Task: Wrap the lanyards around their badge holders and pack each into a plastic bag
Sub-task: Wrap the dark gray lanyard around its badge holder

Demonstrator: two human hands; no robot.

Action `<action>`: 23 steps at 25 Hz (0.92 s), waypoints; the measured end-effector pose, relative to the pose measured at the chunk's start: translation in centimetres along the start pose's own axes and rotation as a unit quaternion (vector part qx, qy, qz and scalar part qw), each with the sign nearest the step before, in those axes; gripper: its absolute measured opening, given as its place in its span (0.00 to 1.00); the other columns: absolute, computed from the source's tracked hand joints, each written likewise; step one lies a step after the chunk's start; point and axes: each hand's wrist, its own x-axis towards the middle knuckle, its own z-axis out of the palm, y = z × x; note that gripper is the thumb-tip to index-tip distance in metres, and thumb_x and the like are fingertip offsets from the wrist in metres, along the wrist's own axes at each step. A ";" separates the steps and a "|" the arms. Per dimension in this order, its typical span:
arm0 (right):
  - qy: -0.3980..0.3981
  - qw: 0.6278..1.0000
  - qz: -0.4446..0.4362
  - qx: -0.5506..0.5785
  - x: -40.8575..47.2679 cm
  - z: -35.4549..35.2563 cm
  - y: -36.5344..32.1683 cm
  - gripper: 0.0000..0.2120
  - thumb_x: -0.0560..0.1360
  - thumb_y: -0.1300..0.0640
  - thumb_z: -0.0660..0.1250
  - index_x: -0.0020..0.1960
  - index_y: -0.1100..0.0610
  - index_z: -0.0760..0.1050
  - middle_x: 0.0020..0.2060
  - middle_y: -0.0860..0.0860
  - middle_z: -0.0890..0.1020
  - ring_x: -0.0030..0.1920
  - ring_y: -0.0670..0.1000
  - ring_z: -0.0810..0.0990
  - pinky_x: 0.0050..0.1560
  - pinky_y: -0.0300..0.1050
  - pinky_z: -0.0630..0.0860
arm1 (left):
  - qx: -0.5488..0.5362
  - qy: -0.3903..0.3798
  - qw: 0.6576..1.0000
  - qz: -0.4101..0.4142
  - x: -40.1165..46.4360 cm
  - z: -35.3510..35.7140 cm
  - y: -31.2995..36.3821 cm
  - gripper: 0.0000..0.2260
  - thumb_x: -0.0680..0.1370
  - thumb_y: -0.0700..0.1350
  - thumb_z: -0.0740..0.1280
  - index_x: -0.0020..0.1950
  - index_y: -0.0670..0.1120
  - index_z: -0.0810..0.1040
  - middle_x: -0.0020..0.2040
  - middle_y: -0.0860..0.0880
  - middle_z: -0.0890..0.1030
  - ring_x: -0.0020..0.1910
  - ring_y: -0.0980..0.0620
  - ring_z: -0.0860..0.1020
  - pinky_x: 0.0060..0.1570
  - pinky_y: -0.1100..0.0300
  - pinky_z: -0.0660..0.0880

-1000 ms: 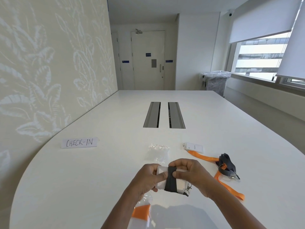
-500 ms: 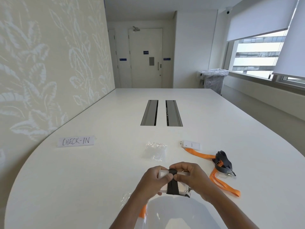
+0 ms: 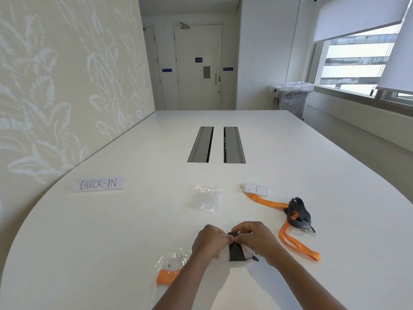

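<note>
Black lanyard [image 3: 235,251] sits wound as a band around a badge holder [image 3: 247,253], held just above the table [image 3: 111,231] near the front edge. Left hand [image 3: 206,240] and right hand [image 3: 257,238] both have fingers curled, pinching the top of the wrap where their fingertips meet; neither is open.

Risk, as I judge it: the strap end looks pinned only by fingers. If either pinch eases before bagging, the band may spring loose and the wrap must be redone. The metal clip [image 3: 254,257] hanging at the lower right could snag a bag mouth.

Empty plastic bag [image 3: 206,198] lies just beyond the hands. A packed bag [image 3: 169,265] with an orange roll lies beside the left forearm. To the right, apart: a white holder [image 3: 257,189] on an orange lanyard [image 3: 290,231], tangled with a loose dark lanyard [image 3: 298,212]. CHECK-IN sign [image 3: 98,184] far left.
</note>
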 end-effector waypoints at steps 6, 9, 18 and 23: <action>0.070 0.982 -0.085 -0.156 0.3 0.4 2.1 0.10 0.76 0.54 0.67 0.52 0.47 0.85 0.48 0.45 0.79 0.57 0.50 0.71 0.55 0.43 0.71 | 0.139 -0.026 0.990 -0.023 2.6 0.6 2.7 0.14 0.72 0.51 0.72 0.48 0.41 0.80 0.44 0.42 0.84 0.43 0.43 0.83 0.43 0.58 0.76; 0.092 0.980 -0.087 -0.156 0.3 0.1 3.2 0.10 0.77 0.53 0.67 0.54 0.48 0.85 0.49 0.47 0.78 0.57 0.52 0.71 0.56 0.45 0.70 | 0.178 -0.007 0.984 0.004 3.4 1.3 3.2 0.18 0.72 0.52 0.73 0.55 0.41 0.82 0.55 0.41 0.84 0.55 0.42 0.83 0.52 0.54 0.79; 0.124 0.981 -0.096 -0.116 0.2 -0.1 3.4 0.08 0.74 0.52 0.73 0.51 0.50 0.77 0.42 0.46 0.78 0.47 0.48 0.74 0.41 0.37 0.67 | 0.079 0.017 0.996 0.046 3.5 1.0 2.1 0.21 0.69 0.53 0.79 0.56 0.46 0.79 0.52 0.51 0.79 0.53 0.49 0.80 0.47 0.58 0.76; 0.123 0.990 -0.048 -0.039 0.6 -0.5 3.1 0.07 0.75 0.49 0.73 0.50 0.50 0.79 0.42 0.47 0.79 0.43 0.46 0.76 0.40 0.39 0.72 | 0.012 0.030 0.999 0.038 3.4 0.5 1.6 0.16 0.72 0.54 0.77 0.53 0.48 0.78 0.42 0.57 0.76 0.49 0.51 0.77 0.42 0.60 0.72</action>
